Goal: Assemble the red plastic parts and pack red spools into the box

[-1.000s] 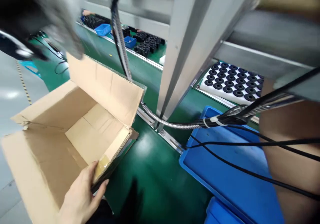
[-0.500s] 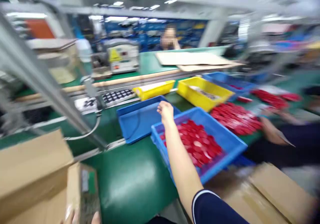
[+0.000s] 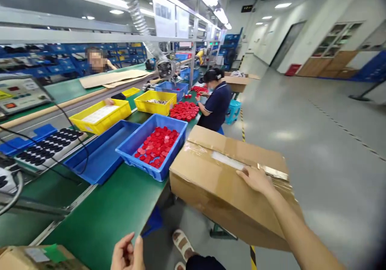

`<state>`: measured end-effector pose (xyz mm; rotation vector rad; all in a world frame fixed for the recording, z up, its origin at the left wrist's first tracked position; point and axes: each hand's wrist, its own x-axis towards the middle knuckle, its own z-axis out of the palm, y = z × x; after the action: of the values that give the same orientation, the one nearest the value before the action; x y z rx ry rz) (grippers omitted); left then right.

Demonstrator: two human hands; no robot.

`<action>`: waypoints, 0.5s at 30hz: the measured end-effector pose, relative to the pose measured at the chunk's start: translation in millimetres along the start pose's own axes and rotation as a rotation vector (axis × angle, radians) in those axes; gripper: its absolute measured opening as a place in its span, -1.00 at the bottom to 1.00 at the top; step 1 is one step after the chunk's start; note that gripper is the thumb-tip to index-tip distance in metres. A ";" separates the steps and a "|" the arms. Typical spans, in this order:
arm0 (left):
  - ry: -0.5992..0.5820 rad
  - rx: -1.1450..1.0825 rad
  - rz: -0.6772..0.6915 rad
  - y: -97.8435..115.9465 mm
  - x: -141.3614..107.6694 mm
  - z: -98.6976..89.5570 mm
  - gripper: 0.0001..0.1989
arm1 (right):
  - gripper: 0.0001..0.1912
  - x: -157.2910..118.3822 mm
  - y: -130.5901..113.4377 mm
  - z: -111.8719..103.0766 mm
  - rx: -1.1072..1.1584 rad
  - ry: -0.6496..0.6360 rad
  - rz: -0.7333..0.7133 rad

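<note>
My right hand is on top of a large taped cardboard box, its fingers curled at the flap edge beside a gap showing something white. My left hand hangs by the front edge of the green bench, with fingers loosely bent, apart and holding nothing. Ahead of it, a blue bin holds many red round plastic pieces. A smaller cardboard box with green tape lies at the bottom left.
Left of the red pieces stand a blue tray and a yellow bin. Black round parts sit in a white tray. A co-worker sits beyond the box near piled red parts. Another person is across the bench.
The view has swung right. My right hand has gone from above the blue bin to the large cardboard box. My left hand has come away from the smaller box.
</note>
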<state>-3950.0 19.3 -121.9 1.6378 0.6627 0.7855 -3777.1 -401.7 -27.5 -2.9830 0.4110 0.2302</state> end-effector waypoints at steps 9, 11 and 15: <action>-0.524 0.105 0.574 100.2 -73.4 57.7 -0.80 | -0.77 -33.5 37.5 -35.4 0.010 -0.003 -0.356; -0.547 0.097 0.662 126.3 -98.4 75.3 -0.81 | -0.86 -28.5 51.1 -39.4 0.028 -0.044 -0.441; -0.634 0.243 0.723 157.9 -139.8 141.1 -0.83 | -0.83 2.2 68.5 -38.5 0.106 -0.188 -0.594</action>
<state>-3923.2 -204.8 -6.1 2.2364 -0.3247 0.6264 -3788.9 -473.2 3.1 -2.7864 -0.4632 0.3990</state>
